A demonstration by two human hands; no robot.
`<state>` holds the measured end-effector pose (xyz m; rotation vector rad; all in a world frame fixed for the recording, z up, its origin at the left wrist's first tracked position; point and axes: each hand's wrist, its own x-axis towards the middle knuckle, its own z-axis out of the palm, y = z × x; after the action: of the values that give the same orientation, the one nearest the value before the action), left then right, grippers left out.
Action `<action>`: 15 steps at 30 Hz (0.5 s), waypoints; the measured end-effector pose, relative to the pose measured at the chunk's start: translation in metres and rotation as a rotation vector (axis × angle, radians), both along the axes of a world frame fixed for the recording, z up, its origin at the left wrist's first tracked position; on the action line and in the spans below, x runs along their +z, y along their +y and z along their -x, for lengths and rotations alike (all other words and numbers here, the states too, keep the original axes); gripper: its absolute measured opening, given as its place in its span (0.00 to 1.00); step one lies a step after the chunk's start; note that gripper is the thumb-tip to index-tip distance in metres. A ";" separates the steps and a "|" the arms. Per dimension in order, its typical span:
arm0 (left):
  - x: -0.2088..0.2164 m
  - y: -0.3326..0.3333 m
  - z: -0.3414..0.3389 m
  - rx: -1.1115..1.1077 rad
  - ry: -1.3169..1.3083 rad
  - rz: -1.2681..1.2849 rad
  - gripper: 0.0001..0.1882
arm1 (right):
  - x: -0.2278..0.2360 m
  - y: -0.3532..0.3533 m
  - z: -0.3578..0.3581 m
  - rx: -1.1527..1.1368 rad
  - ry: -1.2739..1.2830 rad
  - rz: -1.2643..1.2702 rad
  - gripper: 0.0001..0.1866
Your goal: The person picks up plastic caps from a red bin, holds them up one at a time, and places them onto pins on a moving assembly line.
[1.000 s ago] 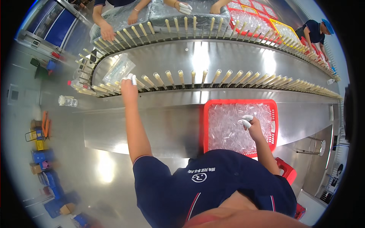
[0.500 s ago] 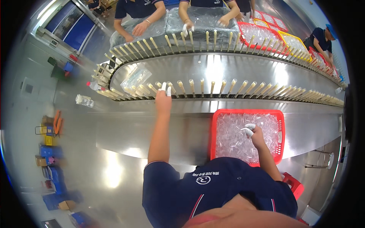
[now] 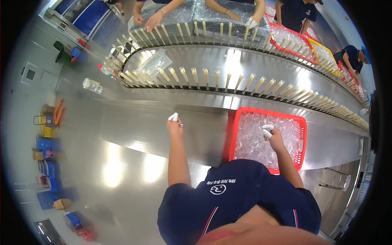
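My left hand (image 3: pixel 175 125) is over the bare steel worktop, in front of the near row of pegs. White covers sit on its fingertips, which are pressed together; whether anything small is between them cannot be made out. Over a red plastic basket (image 3: pixel 235 136) hangs my right hand (image 3: pixel 272 134), its white-covered thumb and finger pinched. Any clear piece in that pinch blends with the heap of clear plastic tubes (image 3: pixel 249 143) filling the basket. Cream-coloured pegs (image 3: pixel 217 79) stand along the looped steel track, several with clear tubes over their tips.
A clear plastic bag (image 3: pixel 157 63) lies inside the loop at the left. A clear bottle (image 3: pixel 93 86) and a red-capped bottle (image 3: pixel 105 70) stand near its left end. Across the track, co-workers' hands (image 3: pixel 157 18) work beside plastic-covered trays. More red and yellow baskets (image 3: pixel 322 52) are far right.
My left hand has come back from the near pegs toward me, over the worktop. My right hand stays over the basket. The view has shifted and turned slightly; co-workers' hands have moved.
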<state>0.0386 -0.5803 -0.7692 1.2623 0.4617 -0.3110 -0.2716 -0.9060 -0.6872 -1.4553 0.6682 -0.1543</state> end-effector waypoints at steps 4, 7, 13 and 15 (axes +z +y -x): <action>0.017 0.003 -0.008 0.111 0.020 0.143 0.12 | 0.008 -0.012 0.004 0.050 -0.041 -0.045 0.07; 0.025 -0.003 -0.016 0.141 -0.044 0.283 0.16 | 0.006 -0.025 0.016 0.069 -0.046 -0.044 0.08; 0.070 -0.038 -0.021 -0.007 -0.185 0.325 0.16 | 0.003 -0.049 0.047 0.002 -0.010 -0.035 0.08; 0.055 -0.028 -0.035 0.058 -0.191 0.340 0.15 | -0.002 -0.057 0.058 -0.009 -0.019 -0.059 0.08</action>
<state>0.0732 -0.6085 -0.7142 0.9343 0.2671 -0.2065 -0.3300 -0.9627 -0.6896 -1.3929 0.6590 -0.1536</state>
